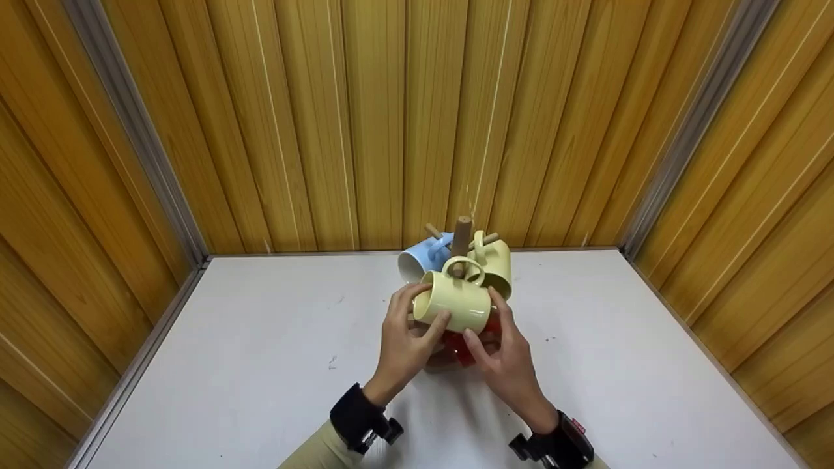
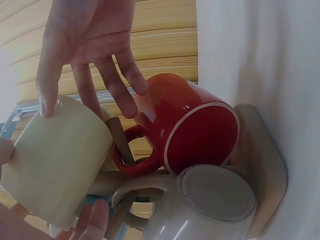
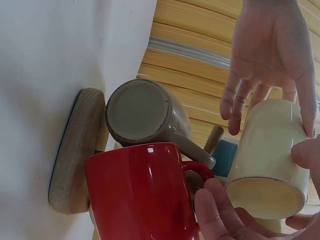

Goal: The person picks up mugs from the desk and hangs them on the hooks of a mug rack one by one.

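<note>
Both hands hold a pale yellow mug (image 1: 459,306) on its side in front of a wooden mug tree (image 1: 462,236). Its mouth faces left, and a peg end shows inside the loop of its raised handle. My left hand (image 1: 402,342) pinches the mouth end, thumb on the near side. At the base end, the thumb and fingers of my right hand (image 1: 511,361) grip it. Below, a red mug (image 3: 135,190) and a grey-brown mug (image 3: 140,110) hang by their handles; in the head view the hands and the held mug mostly hide them.
Behind the held mug, a light blue mug (image 1: 420,257) hangs at the left and another pale yellow mug (image 1: 498,260) at the right. The tree's wooden base (image 3: 75,155) stands on the white table (image 1: 273,352). Wood-patterned walls (image 1: 371,130) enclose the back and sides.
</note>
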Motion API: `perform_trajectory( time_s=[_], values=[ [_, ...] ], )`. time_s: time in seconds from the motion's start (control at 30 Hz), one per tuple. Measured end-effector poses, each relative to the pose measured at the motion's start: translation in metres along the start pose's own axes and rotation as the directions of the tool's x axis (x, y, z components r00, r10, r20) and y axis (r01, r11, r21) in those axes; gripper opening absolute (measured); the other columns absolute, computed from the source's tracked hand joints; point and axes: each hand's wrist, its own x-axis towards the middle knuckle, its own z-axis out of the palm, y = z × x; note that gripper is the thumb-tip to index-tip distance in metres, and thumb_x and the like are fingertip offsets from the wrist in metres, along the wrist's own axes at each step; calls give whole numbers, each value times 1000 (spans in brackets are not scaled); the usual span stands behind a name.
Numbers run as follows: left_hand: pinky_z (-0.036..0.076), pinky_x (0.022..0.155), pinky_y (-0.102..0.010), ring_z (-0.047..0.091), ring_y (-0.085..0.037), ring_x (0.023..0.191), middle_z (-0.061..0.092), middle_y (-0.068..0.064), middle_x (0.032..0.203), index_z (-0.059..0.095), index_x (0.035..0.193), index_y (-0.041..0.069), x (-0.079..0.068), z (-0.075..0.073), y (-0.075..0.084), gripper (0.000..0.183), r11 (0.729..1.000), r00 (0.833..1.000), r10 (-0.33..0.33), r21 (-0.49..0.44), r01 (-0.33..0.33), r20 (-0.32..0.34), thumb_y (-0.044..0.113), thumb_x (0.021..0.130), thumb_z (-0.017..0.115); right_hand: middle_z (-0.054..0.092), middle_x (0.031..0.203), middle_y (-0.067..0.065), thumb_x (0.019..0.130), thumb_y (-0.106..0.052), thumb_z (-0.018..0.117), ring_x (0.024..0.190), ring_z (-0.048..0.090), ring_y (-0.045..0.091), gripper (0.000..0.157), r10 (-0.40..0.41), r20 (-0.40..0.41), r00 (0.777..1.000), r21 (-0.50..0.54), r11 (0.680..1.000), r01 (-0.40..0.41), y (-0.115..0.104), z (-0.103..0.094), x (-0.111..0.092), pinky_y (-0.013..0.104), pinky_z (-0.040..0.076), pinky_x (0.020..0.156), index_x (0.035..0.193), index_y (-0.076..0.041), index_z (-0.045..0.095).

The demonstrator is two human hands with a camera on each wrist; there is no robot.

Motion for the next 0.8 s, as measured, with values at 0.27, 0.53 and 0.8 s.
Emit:
perform_trajectory(
  time_s=[0.27,0.53,0.8],
  values=[
    [62,74,-40,64,-30,108,53,-13,138,60,137,8,-1,-5,3,50,1000,1000,7,20,-7,12,21,92,79,68,111,11,97,-17,73,76,69,13,74,-35,-19,999,-3,999,35,6,-2,1,32,60,64,160,-18,34],
    [60,75,-41,62,-23,103,54,-6,139,59,139,14,-7,-19,-13,53,977,994,103,185,-109,41,31,92,78,66,126,12,97,-10,70,75,71,15,63,-130,-100,986,-75,990,123,28,-22,-1,30,60,62,154,-15,45],
    [53,99,-50,57,-31,127,52,-13,143,60,138,11,-2,-50,-28,55,898,982,180,400,-186,53,29,90,80,68,122,12,95,-5,69,81,69,18,53,-258,-198,946,-266,943,201,55,-46,9,18,54,66,146,-9,55]
  ],
)
